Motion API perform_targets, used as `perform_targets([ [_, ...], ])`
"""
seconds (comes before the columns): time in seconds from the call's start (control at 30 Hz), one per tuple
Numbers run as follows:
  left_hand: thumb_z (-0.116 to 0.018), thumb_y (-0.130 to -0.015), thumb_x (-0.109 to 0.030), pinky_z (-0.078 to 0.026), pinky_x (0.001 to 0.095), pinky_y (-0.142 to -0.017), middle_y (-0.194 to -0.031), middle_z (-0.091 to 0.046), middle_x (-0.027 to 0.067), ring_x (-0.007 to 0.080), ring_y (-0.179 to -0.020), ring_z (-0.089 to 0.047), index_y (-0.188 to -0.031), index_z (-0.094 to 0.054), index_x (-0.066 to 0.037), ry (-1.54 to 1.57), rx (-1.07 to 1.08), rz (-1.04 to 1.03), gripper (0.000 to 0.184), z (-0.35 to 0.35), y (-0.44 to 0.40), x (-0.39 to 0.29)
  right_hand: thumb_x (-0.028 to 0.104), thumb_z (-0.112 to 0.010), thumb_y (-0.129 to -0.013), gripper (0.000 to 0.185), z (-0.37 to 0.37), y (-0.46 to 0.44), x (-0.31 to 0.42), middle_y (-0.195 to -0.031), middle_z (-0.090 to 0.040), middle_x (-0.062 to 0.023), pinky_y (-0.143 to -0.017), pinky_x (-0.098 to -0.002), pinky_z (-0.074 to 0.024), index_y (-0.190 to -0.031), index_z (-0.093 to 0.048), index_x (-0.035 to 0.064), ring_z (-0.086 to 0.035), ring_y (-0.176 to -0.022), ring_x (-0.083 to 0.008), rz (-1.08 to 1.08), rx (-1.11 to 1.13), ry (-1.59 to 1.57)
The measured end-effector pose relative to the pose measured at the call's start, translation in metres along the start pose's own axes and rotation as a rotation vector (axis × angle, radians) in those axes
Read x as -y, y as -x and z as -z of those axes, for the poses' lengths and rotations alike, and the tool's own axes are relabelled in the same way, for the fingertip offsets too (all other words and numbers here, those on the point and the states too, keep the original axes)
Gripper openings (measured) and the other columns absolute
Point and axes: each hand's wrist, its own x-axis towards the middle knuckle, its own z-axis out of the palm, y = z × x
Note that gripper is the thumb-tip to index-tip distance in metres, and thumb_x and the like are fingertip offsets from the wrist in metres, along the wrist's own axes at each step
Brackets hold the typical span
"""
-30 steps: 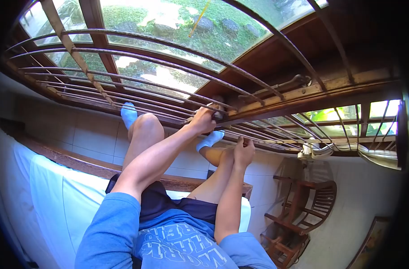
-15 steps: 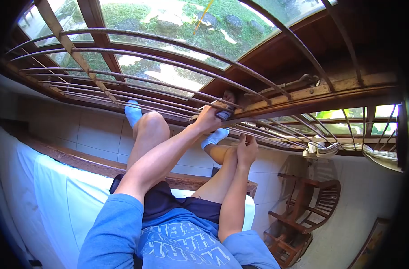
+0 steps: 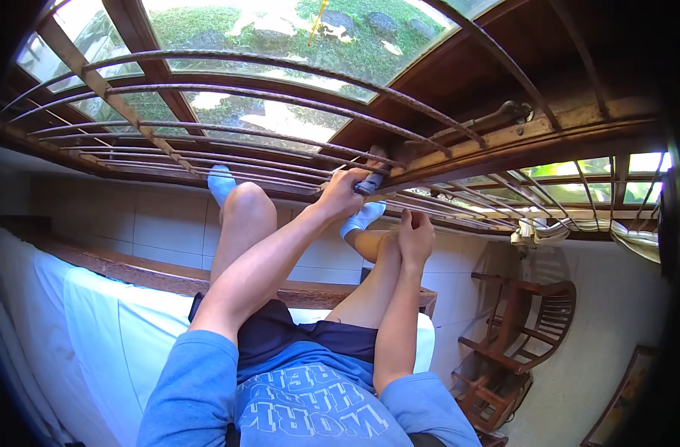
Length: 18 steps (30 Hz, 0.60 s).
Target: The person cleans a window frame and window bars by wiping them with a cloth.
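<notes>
My left hand [image 3: 343,194] reaches up to the window and is closed on a bunched grey cloth [image 3: 369,184]. The cloth lies against a metal window bar [image 3: 310,154], close to the wooden frame [image 3: 429,165]; its far end is hard to make out. Beside my right knee, my right hand [image 3: 416,240] is raised with its fingers curled in and the back of the hand facing me. Nothing shows in it. Several more thin bars run across the window around my left hand.
Below me is a wooden bed edge [image 3: 161,272] with a white sheet [image 3: 94,313]. A wooden chair [image 3: 519,328] stands to the right. Tied curtain fabric [image 3: 556,232] hangs by the right window, and a metal latch [image 3: 496,119] sits on the frame.
The cloth and my left hand have shifted slightly along the bar, with the wrist turned a little. My right hand stays near the knee, slightly higher in view. The whole view has tilted slightly.
</notes>
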Motion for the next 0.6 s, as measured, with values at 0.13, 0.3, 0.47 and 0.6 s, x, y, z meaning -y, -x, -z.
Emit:
perform_targets([
  [0.13,-0.061,-0.071,0.001,-0.047,0.0378,-0.06,-0.078,-0.07,0.0129,0.0272,-0.06,-0.055,-0.098,-0.071,0.003,-0.074,-0.019,0.082,0.028,-0.002,-0.008,-0.011,0.04,-0.059,-0.094,0.033,-0.004,0.002,0.007,-0.084,-0.072,-0.0059,-0.074,-0.041,-0.0516,-0.097,-0.07,0.0089,-0.068,-0.08,-0.0303,0.019,0.043,0.066],
  [0.3,-0.058,-0.064,0.002,-0.049,0.0402,-0.067,-0.09,-0.073,0.0165,0.0359,-0.07,-0.061,-0.1,-0.072,0.002,-0.022,-0.008,0.186,0.038,-0.004,-0.015,-0.011,0.04,-0.058,-0.094,0.033,0.002,0.011,0.013,-0.085,-0.073,-0.0056,-0.075,-0.041,-0.0518,-0.097,-0.07,0.0094,-0.069,-0.081,-0.0313,0.056,0.047,0.107],
  [0.47,-0.061,-0.071,0.0,-0.046,0.0381,-0.059,-0.079,-0.07,0.0144,0.0284,-0.061,-0.056,-0.098,-0.071,0.003,0.084,0.026,0.19,0.029,0.006,0.005,-0.03,0.044,-0.058,-0.094,0.038,-0.001,0.006,0.01,-0.089,-0.074,-0.0072,-0.075,-0.0418,-0.0517,-0.101,-0.071,0.009,-0.068,-0.083,-0.0322,0.077,0.066,0.089],
  [0.6,-0.061,-0.075,-0.001,-0.045,0.0362,-0.054,-0.073,-0.069,0.0126,0.0238,-0.057,-0.054,-0.098,-0.071,0.004,0.054,0.031,0.126,0.026,0.008,0.004,-0.023,0.046,-0.057,-0.093,0.04,-0.005,0.005,0.011,-0.089,-0.074,-0.0074,-0.074,-0.0422,-0.0516,-0.103,-0.071,0.0091,-0.069,-0.083,-0.0325,0.097,0.079,0.078],
])
